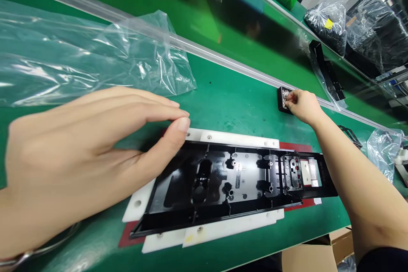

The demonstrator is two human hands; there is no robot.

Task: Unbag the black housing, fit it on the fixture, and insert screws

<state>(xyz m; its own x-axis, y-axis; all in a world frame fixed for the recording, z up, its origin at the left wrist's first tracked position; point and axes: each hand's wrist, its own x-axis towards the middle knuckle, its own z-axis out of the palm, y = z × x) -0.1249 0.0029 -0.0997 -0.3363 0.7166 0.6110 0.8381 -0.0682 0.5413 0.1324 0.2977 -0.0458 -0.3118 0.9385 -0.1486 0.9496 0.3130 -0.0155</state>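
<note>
The left hand [79,157] hovers low over the near-left end of the long black plastic housing [236,182]; its fingers [183,124] are together, thumb tip against fingertips, and I cannot tell if they pinch something. The housing lies on a white fixture plate [237,138] over a red mat [296,147], just right of those fingers. The right hand [304,106] reaches far to the small black screw box [282,98], its fingers bunched inside the box on the small metal screws [285,93]. Beyond the left fingers lies a clear plastic bag [79,59], and behind it the aluminium rail [223,57] marks the far edge of the green desk [229,97]. Between the two hands the desk surface is open. A small label on the housing is too small to read.
</note>
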